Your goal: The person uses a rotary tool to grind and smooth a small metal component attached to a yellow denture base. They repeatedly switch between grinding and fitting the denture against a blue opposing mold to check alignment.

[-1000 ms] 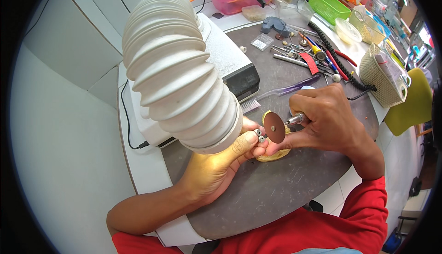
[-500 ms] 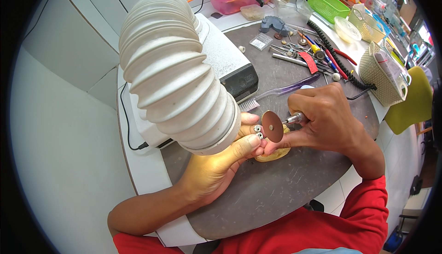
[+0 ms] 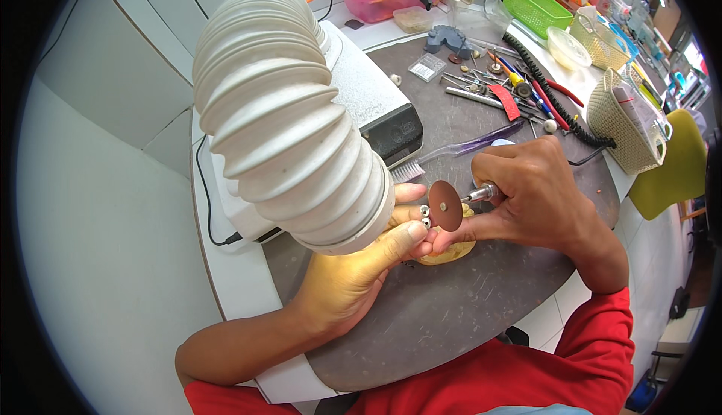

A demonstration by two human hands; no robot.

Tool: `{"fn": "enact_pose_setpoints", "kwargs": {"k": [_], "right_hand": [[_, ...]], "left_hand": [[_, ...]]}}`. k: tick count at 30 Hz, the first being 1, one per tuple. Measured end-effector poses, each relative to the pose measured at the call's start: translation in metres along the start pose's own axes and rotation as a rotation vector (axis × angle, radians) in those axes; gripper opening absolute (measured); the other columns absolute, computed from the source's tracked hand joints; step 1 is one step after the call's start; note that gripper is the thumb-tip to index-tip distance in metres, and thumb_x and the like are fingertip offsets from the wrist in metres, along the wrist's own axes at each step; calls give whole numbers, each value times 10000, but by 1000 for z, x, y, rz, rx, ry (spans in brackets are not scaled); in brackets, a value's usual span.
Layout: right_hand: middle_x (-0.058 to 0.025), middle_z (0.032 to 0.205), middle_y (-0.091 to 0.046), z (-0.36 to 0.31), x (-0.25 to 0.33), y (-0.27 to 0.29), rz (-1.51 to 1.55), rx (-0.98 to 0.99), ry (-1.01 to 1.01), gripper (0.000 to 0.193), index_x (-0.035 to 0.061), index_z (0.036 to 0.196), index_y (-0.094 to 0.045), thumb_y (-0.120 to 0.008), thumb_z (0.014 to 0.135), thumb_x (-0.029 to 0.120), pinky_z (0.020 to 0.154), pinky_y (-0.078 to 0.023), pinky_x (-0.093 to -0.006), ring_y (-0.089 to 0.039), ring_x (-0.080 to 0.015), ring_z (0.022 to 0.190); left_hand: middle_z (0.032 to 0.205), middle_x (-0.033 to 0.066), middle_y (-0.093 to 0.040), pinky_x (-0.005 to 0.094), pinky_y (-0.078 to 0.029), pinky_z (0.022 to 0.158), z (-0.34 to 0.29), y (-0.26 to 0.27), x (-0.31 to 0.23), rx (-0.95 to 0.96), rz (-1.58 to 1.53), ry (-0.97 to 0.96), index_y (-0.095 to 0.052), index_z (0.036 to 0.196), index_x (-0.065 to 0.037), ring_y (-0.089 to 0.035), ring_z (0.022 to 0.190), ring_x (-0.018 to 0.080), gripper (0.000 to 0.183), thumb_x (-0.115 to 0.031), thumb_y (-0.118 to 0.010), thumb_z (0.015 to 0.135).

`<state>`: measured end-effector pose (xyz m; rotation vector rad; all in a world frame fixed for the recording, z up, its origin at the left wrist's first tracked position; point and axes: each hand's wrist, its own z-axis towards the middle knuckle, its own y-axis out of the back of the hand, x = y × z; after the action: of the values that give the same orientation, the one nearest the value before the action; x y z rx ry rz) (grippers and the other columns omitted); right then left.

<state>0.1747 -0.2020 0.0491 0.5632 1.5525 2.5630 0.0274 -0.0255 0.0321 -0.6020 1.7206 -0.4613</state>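
My left hand (image 3: pixel 368 261) pinches a small silvery metal piece (image 3: pixel 426 216) with two rounded, crown-like units between thumb and fingers. Gripped in my right hand (image 3: pixel 530 193) is a rotary handpiece (image 3: pixel 485 192), its metal nose pointing left. A thin reddish-brown cutting disc (image 3: pixel 445 206) is mounted at its tip, right beside the metal piece; I cannot tell whether they touch. My right thumb reaches over to the left fingertips. Below both hands a yellowish dental cast (image 3: pixel 450 255) lies on the dark grey bench top (image 3: pixel 451 317), partly hidden by the fingers.
A ribbed white suction hose (image 3: pixel 289 121) arches over my left hand from a white box unit (image 3: pixel 361 76). Behind my hands lies a purple-handled brush (image 3: pixel 466 144). Several burs, discs and pens cover the back right, near a coiled black cord (image 3: pixel 553 91) and a cream basket (image 3: pixel 620 125).
The metal piece has tilted slightly and shifted a little to the right in my left fingers. My right hand, handpiece and disc have barely moved.
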Motion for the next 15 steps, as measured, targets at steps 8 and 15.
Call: {"fn": "enact_pose_setpoints", "kwargs": {"k": [8, 15], "right_hand": [[-62, 439, -432, 1, 1, 0, -31, 26, 7, 742, 63, 468, -453, -728, 652, 727, 408, -358, -373, -459, -255, 377], [-66, 443, -441, 2, 2, 1, -37, 56, -4, 744, 58, 472, -454, -726, 657, 725, 412, -360, -376, -467, -260, 381]], "left_hand": [[1146, 136, -629, 317, -479, 909, -1, 4, 5, -48, 48, -2, -498, 1208, -51, -612, 973, 137, 278, -59, -603, 950], [1122, 132, -633, 322, -479, 914, -2, 1, 3, -48, 70, -13, -509, 1192, -51, -618, 953, 135, 248, -64, -593, 960]]}}
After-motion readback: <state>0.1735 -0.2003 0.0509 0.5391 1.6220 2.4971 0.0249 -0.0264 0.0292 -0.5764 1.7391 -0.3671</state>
